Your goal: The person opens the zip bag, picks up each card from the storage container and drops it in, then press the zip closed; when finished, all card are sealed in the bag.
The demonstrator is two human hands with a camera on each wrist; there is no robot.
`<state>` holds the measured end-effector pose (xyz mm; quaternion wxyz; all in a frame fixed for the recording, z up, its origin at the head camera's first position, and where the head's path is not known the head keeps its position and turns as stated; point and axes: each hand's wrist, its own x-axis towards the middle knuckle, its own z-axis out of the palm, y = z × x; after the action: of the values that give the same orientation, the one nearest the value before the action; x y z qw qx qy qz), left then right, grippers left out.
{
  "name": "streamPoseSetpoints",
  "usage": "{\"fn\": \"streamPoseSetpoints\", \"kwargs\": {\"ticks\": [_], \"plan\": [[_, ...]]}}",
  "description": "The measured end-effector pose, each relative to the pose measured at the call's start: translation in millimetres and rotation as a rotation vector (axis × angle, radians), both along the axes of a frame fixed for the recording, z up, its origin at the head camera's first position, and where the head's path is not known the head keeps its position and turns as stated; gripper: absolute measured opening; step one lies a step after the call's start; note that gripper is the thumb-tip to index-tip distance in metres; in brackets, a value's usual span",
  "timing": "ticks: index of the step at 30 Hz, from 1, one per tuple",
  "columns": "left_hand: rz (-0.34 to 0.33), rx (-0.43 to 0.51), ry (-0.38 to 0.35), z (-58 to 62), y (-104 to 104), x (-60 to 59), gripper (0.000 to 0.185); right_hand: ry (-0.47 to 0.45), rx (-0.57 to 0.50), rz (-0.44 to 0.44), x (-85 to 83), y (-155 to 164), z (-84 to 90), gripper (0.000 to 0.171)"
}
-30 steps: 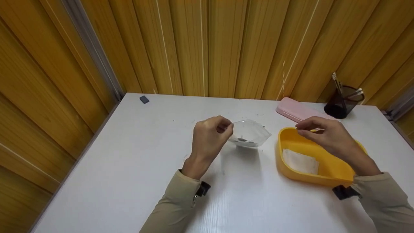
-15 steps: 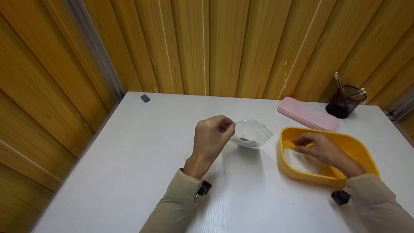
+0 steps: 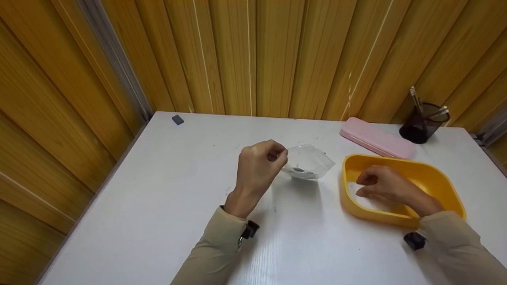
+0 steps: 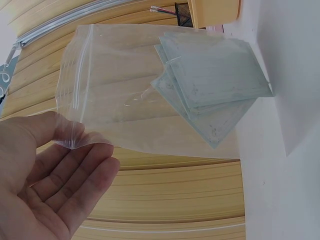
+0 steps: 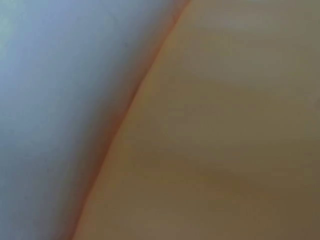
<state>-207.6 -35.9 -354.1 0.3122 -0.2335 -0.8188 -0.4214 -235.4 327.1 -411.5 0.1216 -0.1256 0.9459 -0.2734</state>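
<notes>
A clear zip bag [image 4: 150, 90] is held up off the white table [image 3: 158, 206] by the left hand [image 3: 259, 168], its top corner pinched between thumb and curled fingers [image 4: 75, 175]. Inside the bag, several pale square sheets [image 4: 215, 85] are gathered at the far lower end, away from the fingers. The right hand [image 3: 386, 186] is lowered into a yellow tub [image 3: 435, 178], just right of the bag, with its fingers bent over a white sheet [image 3: 364, 202] on the tub floor; whether that sheet is gripped cannot be told, and the right wrist view is only a blur. No writing can be read on the bag or sheets. Behind the tub, a pink case [image 3: 376, 138] and a dark pen cup [image 3: 422, 126] are placed near the wall, and a small grey block [image 3: 178, 119] is seen at the far left corner. The table is enclosed by walls of yellow wood panels [image 3: 277, 55].
</notes>
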Motion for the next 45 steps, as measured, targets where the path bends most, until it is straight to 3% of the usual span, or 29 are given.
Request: {"fn": "streamPoseSetpoints", "kwargs": {"ticks": [17,28,32,38,45], "plan": [[-0.003,0.003,-0.014,-0.6,0,-0.2,0.006,-0.033,-0.014,0.004,0.2,8,0.2,0.032],[-0.003,0.009,-0.007,0.7,0,-0.1,0.006,0.013,-0.039,0.056,-2.1,16,7.4,0.028],[-0.007,0.009,-0.015,1.2,0,0.3,0.006,0.040,-0.044,0.040,-2.0,19,9.6,0.028],[-0.021,0.009,-0.002,2.0,0,0.7,0.006,0.098,-0.031,-0.021,0.1,22,14.8,0.011],[-0.017,0.011,0.002,1.2,-1,0.7,0.006,0.124,-0.055,-0.023,5.0,25,27.3,0.010]]}}
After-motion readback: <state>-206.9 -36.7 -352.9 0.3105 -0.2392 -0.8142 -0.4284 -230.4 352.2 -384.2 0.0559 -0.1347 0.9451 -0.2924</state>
